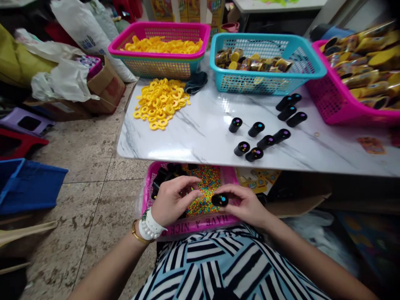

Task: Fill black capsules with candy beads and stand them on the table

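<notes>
Grip of the right hand (242,205), lower center of the frame, is closed around a black tube (219,200), fingers on one side and thumb on the other; a turquoise dot shows on the tube's end. To its left, the left hand (175,200), wearing bracelets at the wrist, has its thumb and forefinger curved and slightly parted, with nothing visible between them. Both hands are above a pink tray (200,225) of small multicolored beads (208,179), with more black tubes (168,174) piled at its left end.

Beyond the tray, a white marbled worktop (193,139) spans the center and right. Standing black tubes (256,129) with colored dots are grouped right of center. Upper center left, yellow ring-shaped pieces (161,102) lie heaped before a pink-rimmed basket (125,56); a turquoise basket (268,83) stands at upper center right.
</notes>
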Demonstrator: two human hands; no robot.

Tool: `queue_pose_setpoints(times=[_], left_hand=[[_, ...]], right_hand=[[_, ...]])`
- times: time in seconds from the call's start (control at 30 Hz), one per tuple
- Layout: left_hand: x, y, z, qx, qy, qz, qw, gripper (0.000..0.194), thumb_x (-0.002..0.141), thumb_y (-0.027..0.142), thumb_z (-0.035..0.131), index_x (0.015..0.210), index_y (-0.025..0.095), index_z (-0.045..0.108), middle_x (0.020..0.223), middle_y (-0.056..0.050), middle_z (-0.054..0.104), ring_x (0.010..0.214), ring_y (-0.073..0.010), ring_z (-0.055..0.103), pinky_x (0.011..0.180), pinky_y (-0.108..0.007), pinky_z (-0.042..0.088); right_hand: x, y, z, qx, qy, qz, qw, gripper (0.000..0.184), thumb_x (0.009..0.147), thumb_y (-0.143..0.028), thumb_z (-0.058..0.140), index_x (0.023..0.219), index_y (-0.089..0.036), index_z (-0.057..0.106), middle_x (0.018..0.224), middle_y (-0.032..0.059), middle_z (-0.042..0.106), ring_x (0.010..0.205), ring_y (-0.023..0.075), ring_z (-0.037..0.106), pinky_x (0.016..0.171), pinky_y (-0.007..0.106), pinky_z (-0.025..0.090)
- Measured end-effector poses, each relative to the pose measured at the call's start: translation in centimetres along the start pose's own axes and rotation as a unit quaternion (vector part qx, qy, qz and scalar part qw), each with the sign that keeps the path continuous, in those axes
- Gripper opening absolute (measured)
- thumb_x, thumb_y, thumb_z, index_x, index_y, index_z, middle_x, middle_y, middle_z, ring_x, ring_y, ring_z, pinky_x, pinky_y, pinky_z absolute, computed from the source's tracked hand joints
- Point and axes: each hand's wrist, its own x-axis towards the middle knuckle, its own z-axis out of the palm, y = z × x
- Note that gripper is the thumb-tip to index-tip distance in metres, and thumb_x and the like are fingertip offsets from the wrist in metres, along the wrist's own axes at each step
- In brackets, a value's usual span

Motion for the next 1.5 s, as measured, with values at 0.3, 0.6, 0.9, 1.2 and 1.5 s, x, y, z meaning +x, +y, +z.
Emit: queue_pose_setpoints(times=[0.3,0.6,0.9,1.2,1.5], left_hand=[[4.8,2.1,-0.3,0.059,0.012,0.068,0.996,0.030,0.084,0.029,0.068,0.111,0.018,0.063,0.081,-0.002,0.065,0.064,-0.0115,0.058,0.060,-0.026,0.051],[11.7,2.8,3.6,0.171,-0.009,0.077,0.982,0.074,0.070,0.049,0.078,0.127,0.015,0.046,0.098,-0.009,0.062,0.085,-0.0241,0.064,0.075,-0.041,0.056],[14.2,2.2,7.6,0.298,0.124,0.071,0.944,0.142,0.054,0.079,0.069,0.150,-0.003,0.004,0.151,-0.038,0.020,0.142,-0.0512,0.017,0.110,-0.064,0.027],[16.1,2.4,7.7,0.360,-0.030,0.013,0.932,0.148,0.046,0.094,0.053,0.144,-0.013,0.024,0.152,-0.039,0.016,0.144,-0.0508,0.009,0.116,-0.062,0.013],[17.8,2.8,8.5,0.340,-0.030,0.016,0.940,0.140,0.050,0.094,0.051,0.146,-0.004,0.026,0.154,-0.034,0.018,0.145,-0.0483,0.009,0.116,-0.062,0.012]], right_hand=[[-2.0,-4.5,-6.5,-0.235,0.202,-0.039,0.950,0.025,0.082,-0.024,0.066,0.107,-0.025,0.066,0.103,0.0075,0.069,0.085,0.0199,0.066,0.072,0.032,0.056],[-1.0,-2.6,-13.8,-0.302,0.335,0.101,0.887,0.030,0.077,-0.034,0.070,0.104,-0.022,0.066,0.079,0.0007,0.061,0.064,0.0155,0.058,0.062,0.028,0.050],[1.9,-1.7,-13.8,-0.306,0.327,0.094,0.889,0.083,0.067,-0.031,0.076,0.142,-0.021,0.043,0.087,0.0014,0.057,0.061,0.0168,0.060,0.063,0.033,0.055],[3.6,-2.1,-14.2,-0.370,0.296,0.102,0.875,0.074,0.063,-0.035,0.078,0.131,-0.020,0.053,0.082,0.0019,0.060,0.070,0.0206,0.061,0.065,0.032,0.052],[5.4,-2.0,-14.3,-0.380,0.277,0.075,0.880,0.061,0.068,-0.033,0.073,0.125,-0.020,0.056,0.100,0.0093,0.069,0.091,0.0280,0.067,0.079,0.038,0.053]])
